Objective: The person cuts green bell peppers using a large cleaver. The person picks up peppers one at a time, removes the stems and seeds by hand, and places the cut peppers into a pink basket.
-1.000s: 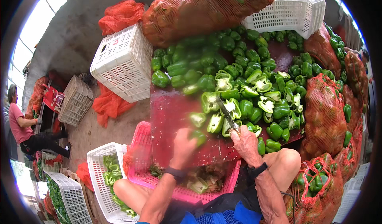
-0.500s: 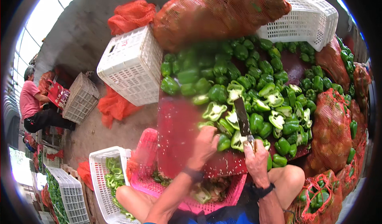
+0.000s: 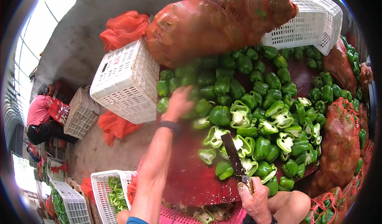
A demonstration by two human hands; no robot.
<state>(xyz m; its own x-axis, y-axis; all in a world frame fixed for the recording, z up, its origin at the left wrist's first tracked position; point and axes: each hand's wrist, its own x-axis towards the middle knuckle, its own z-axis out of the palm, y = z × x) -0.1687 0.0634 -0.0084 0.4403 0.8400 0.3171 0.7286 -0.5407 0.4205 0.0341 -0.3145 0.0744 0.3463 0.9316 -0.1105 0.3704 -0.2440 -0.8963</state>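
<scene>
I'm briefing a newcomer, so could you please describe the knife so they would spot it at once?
Find the red table spread with green peppers. By its near edge, the person's right hand holds the knife. Long, flat and dark-bladed, it stands apart from the peppers around it.

Left forearm (image 3: 149,176): enters at lower edge, extends well forward, angled slightly right. Left hand (image 3: 180,104): out ahead of the body, farther forward than the right; outline blurred, finger positions and grip unreadable. Right hand (image 3: 254,199): low, near the lower edge, close to the body; fingers curled in a closed grip. Right forearm: mostly out of frame. Right knee (image 3: 293,205): bent, bare, just beside the right hand.
</scene>
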